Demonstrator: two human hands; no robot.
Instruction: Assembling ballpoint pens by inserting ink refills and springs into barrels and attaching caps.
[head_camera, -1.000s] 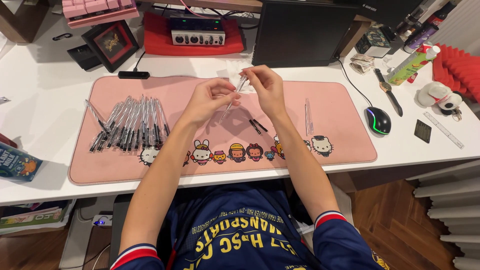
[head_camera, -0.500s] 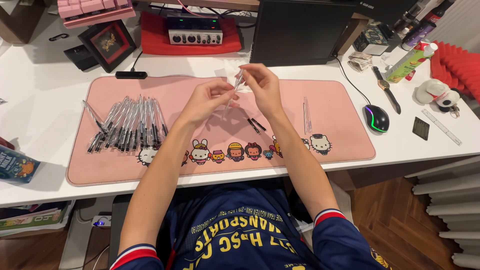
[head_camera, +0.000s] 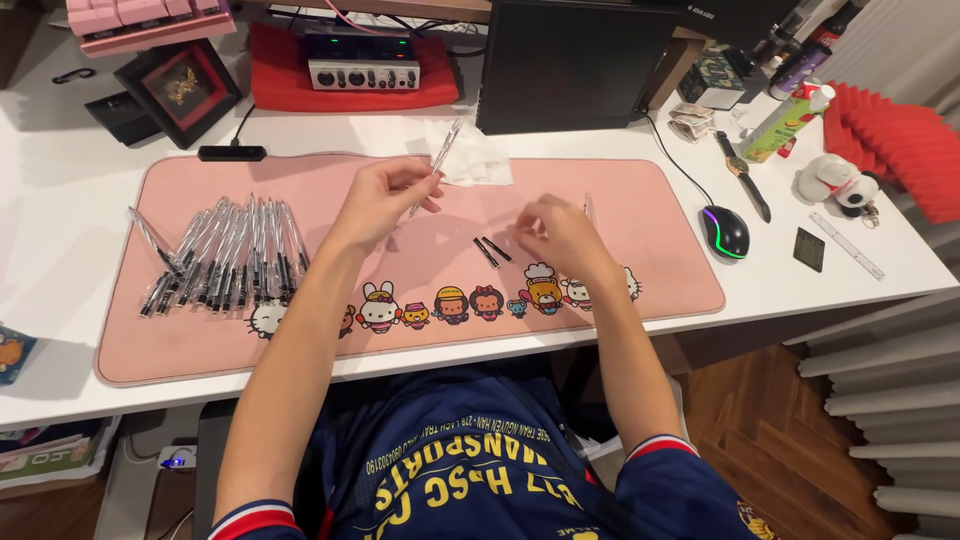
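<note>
While left hand (head_camera: 385, 200) pinches a clear plastic pen barrel (head_camera: 436, 165) upright for assembly, right hand (head_camera: 553, 232), fingers curled, reaches toward 2 small black pen parts (head_camera: 490, 250).

The two hands, which a second ago met at the middle of the pink desk mat (head_camera: 620, 200) and worked together on one clear pen barrel (head_camera: 436, 165), have come apart. The left hand (head_camera: 385, 195) now holds the barrel alone, pinched at its lower end, with the barrel tilted up and away toward a white tissue (head_camera: 480, 160). The right hand (head_camera: 555, 228) has let go and dropped down to the right, its fingers (head_camera: 522, 222) curled low over the mat, near two small black pen parts (head_camera: 490, 250) lying there.
</note>
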